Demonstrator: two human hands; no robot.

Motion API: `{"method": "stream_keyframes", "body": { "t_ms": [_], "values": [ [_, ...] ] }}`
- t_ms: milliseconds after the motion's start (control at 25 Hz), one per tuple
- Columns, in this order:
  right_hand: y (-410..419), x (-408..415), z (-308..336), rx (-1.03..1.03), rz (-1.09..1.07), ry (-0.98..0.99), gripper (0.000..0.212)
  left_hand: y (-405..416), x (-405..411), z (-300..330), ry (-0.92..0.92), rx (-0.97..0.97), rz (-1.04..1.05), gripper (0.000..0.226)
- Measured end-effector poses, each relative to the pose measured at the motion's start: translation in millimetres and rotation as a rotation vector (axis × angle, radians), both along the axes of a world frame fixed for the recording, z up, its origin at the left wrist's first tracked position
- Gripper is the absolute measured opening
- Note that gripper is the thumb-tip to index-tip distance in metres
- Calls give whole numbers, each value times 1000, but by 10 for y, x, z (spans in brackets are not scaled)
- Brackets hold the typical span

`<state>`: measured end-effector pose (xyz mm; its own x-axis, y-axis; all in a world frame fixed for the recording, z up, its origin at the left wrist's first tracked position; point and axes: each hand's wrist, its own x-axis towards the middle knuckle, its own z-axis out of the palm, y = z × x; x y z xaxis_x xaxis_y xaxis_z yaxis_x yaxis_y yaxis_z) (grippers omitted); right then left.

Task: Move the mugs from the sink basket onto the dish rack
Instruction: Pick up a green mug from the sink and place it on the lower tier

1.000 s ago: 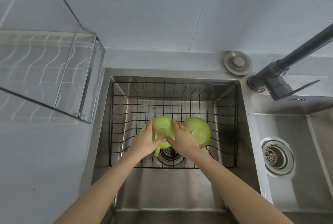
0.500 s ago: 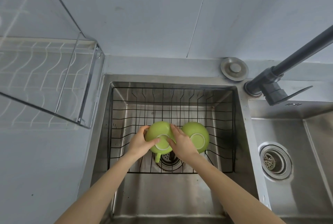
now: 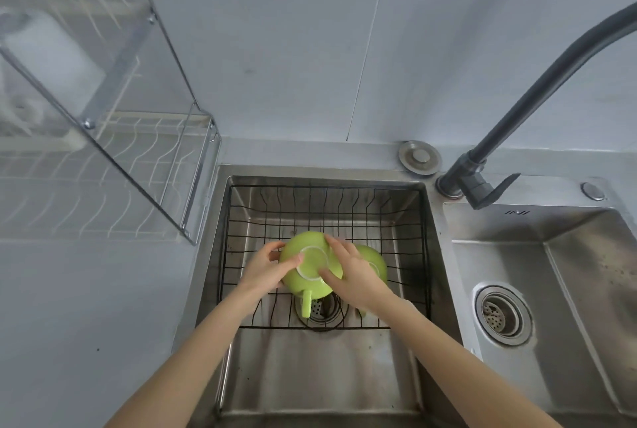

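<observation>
An upside-down green mug (image 3: 310,264) with its handle toward me is held above the black wire sink basket (image 3: 406,221). My left hand (image 3: 263,267) grips its left side and my right hand (image 3: 355,276) its right side. A second green mug (image 3: 375,260) sits upside down in the basket, mostly hidden behind my right hand. The wire dish rack (image 3: 103,169) stands on the counter to the left, behind a clear panel.
The basket rests in the left steel basin (image 3: 310,369). A dark faucet (image 3: 489,165) rises at the right, with a second basin and its drain (image 3: 501,315) beyond. A round metal stopper (image 3: 420,157) lies on the sink's back rim. The clear panel's corner (image 3: 193,238) overhangs the rack.
Both hands have lifted the left mug up off the basket floor and tilted it slightly; it looks larger and nearer. The right mug has stayed put. My head has tipped upward.
</observation>
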<state>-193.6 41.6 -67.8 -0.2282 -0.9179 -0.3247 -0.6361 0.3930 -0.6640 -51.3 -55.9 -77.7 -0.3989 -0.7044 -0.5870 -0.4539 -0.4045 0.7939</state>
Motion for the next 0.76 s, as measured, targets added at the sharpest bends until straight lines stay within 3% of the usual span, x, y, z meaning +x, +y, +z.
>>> {"method": "stream_keyframes", "body": {
  "t_ms": [440,760],
  "values": [
    [489,480,581,-245,92,233,90,421,419,601,230,-27,133,39],
    [398,1177,800,-327,86,182,91,337,1219,910,223,-128,111,42]
  ]
}}
